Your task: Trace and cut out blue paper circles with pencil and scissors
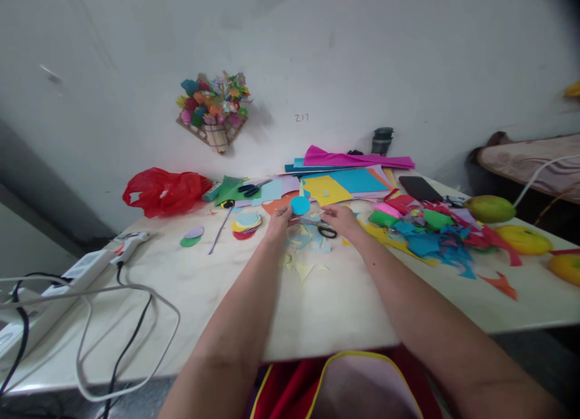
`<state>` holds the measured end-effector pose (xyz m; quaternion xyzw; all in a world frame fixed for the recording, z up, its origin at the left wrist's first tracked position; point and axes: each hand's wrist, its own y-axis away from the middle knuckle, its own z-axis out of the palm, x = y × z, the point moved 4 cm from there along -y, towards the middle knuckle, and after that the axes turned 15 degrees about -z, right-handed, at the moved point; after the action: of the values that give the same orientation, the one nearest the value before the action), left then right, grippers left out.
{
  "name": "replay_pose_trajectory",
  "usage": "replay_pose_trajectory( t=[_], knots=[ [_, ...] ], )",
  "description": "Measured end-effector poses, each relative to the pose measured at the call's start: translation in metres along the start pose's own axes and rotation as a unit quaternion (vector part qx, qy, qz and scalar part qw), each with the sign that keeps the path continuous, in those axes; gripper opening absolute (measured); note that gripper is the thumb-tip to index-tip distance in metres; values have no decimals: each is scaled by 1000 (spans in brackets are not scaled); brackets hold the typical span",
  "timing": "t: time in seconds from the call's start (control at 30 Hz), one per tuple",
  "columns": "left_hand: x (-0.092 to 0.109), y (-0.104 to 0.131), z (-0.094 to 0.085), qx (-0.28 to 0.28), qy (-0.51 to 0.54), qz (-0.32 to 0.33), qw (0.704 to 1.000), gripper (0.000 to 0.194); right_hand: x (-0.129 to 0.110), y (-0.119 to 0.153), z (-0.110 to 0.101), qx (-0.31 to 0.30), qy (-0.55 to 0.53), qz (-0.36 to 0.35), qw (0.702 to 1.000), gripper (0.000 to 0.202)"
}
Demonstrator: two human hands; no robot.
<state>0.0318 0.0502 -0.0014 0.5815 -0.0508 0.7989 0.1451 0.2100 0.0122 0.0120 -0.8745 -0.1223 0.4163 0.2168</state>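
Note:
Between the thumb and fingers of my left hand (280, 219) is a blue paper circle (299, 205), held at its left edge. My right hand (339, 218) is to the right of the circle, its fingers pinched together; whatever they hold is too small to make out. Just below the right fingers lies a pair of scissors (327, 231) with dark handles. Light blue and pale yellow paper scraps (301, 268) are scattered under and in front of both hands. To the left, a stack of cut paper circles (247, 224) rests on the table.
Coloured sheets (326, 190) lie behind the hands. Another pair of scissors (251, 189) and a red plastic bag (165, 191) are at the back left. A scrap heap (421, 234), a phone (420, 188) and mangoes (523, 240) occupy the right; a power strip (81, 271) with cables is left.

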Motion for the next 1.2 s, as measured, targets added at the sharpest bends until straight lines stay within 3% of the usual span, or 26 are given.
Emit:
replay_pose_trajectory(
  t=[0.13,0.3,0.67,0.8,0.93,1.07,1.2],
  knots=[
    [-1,1,4,-14,-9,2,1000,21,5,-1,9,32,-196,36,979,45],
    [-2,3,7,-27,-21,-8,999,23,11,-4,18,42,-278,42,959,49],
    [-6,1,9,-61,-39,-11,997,21,3,-1,18,42,-311,47,948,47],
    [-10,1,11,-68,-55,-46,995,20,-1,-1,18,37,-305,26,951,47],
    [-11,0,13,-55,-77,-68,993,24,-1,-1,19,41,-287,31,956,33],
    [-1,5,10,-19,-75,-41,996,37,-1,0,18,63,-275,47,958,22],
    [11,14,10,-45,-120,10,992,51,-4,1,16,80,-257,51,962,20]
  ],
)
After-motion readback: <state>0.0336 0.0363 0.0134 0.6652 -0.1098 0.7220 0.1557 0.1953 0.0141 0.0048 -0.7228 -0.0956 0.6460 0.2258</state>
